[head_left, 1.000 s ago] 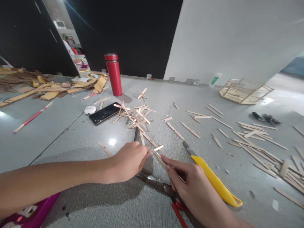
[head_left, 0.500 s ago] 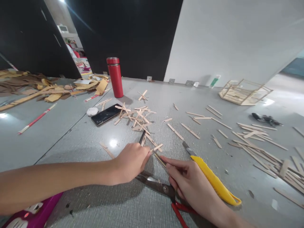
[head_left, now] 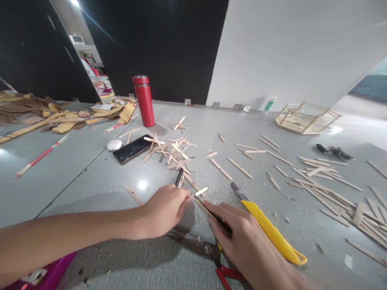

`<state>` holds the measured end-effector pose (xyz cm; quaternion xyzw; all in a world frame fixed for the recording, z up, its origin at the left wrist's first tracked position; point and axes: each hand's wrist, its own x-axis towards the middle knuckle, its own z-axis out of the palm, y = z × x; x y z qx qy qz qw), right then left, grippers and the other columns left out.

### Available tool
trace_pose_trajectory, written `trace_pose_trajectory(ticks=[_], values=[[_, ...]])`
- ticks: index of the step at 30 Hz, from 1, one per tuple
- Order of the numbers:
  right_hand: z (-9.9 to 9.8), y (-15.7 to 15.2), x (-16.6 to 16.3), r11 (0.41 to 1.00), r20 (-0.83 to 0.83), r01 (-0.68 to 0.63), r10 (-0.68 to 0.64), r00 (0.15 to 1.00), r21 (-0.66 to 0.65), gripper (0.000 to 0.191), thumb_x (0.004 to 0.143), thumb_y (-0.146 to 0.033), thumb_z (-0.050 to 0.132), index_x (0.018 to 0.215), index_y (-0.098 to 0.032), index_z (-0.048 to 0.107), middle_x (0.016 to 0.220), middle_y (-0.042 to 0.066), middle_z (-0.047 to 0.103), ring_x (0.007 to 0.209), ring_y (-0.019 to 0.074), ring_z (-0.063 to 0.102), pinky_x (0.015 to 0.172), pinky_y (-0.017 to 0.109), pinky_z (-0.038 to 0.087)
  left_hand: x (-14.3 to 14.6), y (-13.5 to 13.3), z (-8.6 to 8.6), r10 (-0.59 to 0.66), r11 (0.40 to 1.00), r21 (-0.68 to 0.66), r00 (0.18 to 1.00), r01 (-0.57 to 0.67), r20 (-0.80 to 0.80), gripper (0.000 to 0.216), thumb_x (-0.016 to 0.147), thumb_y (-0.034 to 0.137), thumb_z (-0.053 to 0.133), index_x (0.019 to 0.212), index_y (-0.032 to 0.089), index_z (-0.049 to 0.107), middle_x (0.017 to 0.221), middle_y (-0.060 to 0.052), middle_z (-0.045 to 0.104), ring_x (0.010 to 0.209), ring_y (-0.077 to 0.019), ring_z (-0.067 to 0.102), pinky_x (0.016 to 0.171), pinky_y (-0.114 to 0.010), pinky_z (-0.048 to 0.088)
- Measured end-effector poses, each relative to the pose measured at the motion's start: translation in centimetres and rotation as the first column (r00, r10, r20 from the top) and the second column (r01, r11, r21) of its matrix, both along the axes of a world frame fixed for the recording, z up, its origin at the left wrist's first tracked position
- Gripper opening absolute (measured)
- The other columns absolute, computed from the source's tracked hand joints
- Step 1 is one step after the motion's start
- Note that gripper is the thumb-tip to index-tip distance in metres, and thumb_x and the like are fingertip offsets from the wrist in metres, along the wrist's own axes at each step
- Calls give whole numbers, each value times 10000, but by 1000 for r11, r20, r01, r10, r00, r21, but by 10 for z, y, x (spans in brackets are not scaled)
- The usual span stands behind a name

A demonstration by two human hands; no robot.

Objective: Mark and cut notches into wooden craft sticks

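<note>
My left hand (head_left: 165, 209) rests on the grey floor with its fingers pinched on a short wooden stick (head_left: 200, 191). My right hand (head_left: 242, 237) is closed round a thin dark-and-yellow cutter (head_left: 211, 215), its tip meeting the stick just right of my left fingertips. Red-handled scissors (head_left: 201, 247) lie on the floor under both hands. A yellow-handled knife (head_left: 272, 231) lies just right of my right hand.
A pile of cut sticks (head_left: 172, 151), a black phone (head_left: 133, 149), a white earbud case (head_left: 114, 144) and a red flask (head_left: 144, 100) sit ahead. Long sticks (head_left: 326, 181) spread to the right. A stick frame (head_left: 305, 117) stands far right. Cardboard scraps (head_left: 60, 114) lie at left.
My right hand has slid a little toward me along the cutter, and the view has shifted slightly. My left hand keeps its pinch on the stick.
</note>
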<state>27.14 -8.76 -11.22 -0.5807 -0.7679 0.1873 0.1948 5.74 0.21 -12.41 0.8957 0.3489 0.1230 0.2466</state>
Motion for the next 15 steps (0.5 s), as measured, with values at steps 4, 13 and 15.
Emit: trace_pose_trajectory(ticks=[4,13,15], values=[[-10,-9,8,953,438,-259,169,883,156,654,852,58,344,1488,-2,481,866,120,697,575,221,653,494,346,525,0,0,-1,-19,1000,-15,1000,19,24,431,1096,299,334,690,209,449,530,52,393,446,-98,293,470,-286,227],[0,-2,7,982,192,-177,186,964,-63,502,953,-9,338,1407,-102,530,879,69,683,688,205,675,623,342,550,2,-5,-6,4,1000,0,999,-4,37,420,1079,262,368,673,207,463,516,65,335,442,-101,245,483,-289,212],[5,0,6,983,116,-154,165,979,-99,362,1010,-74,357,1261,-146,610,837,40,669,671,186,639,624,330,515,3,-5,-6,7,1000,3,999,-7,39,417,1071,254,378,666,208,465,509,67,318,439,-102,228,482,-291,206]])
